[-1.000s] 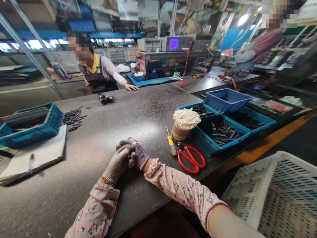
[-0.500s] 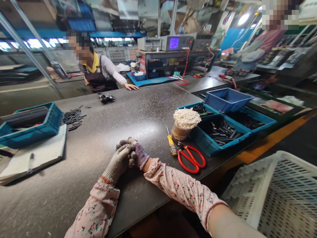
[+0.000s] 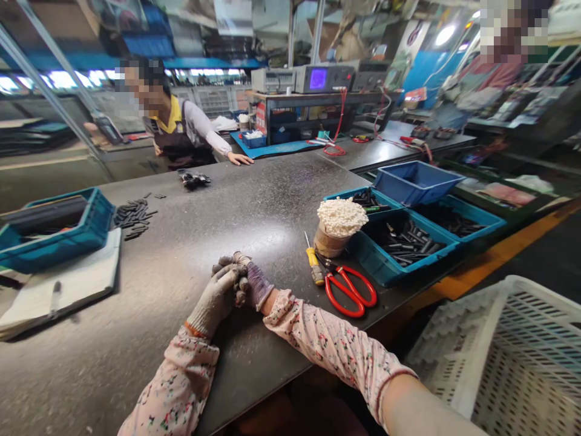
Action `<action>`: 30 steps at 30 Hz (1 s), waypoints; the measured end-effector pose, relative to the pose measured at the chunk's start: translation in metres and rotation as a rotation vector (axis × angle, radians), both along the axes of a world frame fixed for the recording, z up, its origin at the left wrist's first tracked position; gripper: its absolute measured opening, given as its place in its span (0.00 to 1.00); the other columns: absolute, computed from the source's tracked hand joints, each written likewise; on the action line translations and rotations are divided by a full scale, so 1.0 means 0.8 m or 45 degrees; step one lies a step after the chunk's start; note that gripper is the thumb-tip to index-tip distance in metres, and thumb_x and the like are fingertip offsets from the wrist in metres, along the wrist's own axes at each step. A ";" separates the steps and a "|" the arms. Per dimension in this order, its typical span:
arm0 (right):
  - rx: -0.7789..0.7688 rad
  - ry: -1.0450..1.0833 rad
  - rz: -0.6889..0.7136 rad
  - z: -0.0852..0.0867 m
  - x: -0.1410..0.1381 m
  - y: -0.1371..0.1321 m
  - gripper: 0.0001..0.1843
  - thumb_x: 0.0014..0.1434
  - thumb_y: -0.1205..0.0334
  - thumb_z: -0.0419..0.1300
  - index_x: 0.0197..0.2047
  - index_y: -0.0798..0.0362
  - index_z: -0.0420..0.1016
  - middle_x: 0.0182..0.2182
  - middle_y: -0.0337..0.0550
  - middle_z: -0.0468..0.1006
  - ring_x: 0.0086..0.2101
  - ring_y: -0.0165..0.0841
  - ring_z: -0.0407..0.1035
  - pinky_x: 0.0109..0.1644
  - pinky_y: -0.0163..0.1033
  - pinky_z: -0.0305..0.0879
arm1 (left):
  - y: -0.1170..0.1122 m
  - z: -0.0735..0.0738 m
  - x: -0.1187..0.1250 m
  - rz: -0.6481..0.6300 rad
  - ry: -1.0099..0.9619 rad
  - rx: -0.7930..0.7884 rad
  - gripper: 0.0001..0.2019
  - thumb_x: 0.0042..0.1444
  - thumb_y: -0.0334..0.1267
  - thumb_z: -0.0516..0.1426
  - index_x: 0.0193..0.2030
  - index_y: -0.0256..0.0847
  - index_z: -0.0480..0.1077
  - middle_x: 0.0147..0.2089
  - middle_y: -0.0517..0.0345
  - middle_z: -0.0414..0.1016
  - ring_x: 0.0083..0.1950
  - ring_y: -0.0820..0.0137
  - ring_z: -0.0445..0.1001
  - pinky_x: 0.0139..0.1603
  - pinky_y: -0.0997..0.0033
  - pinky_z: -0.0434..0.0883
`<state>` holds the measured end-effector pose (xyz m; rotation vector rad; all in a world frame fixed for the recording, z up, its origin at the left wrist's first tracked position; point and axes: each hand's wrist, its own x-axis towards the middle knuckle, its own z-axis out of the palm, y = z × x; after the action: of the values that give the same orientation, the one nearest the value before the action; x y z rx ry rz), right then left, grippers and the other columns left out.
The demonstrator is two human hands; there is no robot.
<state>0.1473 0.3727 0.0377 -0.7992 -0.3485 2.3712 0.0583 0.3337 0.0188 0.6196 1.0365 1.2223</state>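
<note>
Along the left edge of the bench point(image 3: 136, 357), a teal crate point(image 3: 97, 221) with dark contents, a loose heap of short black pieces point(image 3: 134, 215) just beside it, and a notebook point(image 3: 68, 290) under a pen point(image 3: 55, 297). Mid-bench near the front edge, left hand point(image 3: 215, 300) and right hand point(image 3: 256, 284) in worn gloves, clenched together, fingers interlaced, nothing visibly held. Just right, a yellow-handled screwdriver point(image 3: 313, 263), tip pointing toward the far edge, long axis across the bench; red-handled scissors point(image 3: 349, 293), handles toward the front edge; then a teal tray point(image 3: 381, 266) of black parts point(image 3: 403, 242).
</note>
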 end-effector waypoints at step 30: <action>0.012 0.017 -0.011 0.003 -0.002 -0.001 0.21 0.70 0.53 0.38 0.36 0.56 0.65 0.21 0.40 0.73 0.13 0.26 0.60 0.14 0.30 0.54 | 0.000 -0.006 -0.002 -0.031 -0.004 0.040 0.15 0.39 0.42 0.67 0.32 0.37 0.72 0.19 0.62 0.71 0.15 0.77 0.66 0.14 0.81 0.62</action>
<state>0.1458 0.3721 0.0403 -0.7790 -0.3494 2.3639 0.0569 0.3339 0.0140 0.6525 1.0060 1.2199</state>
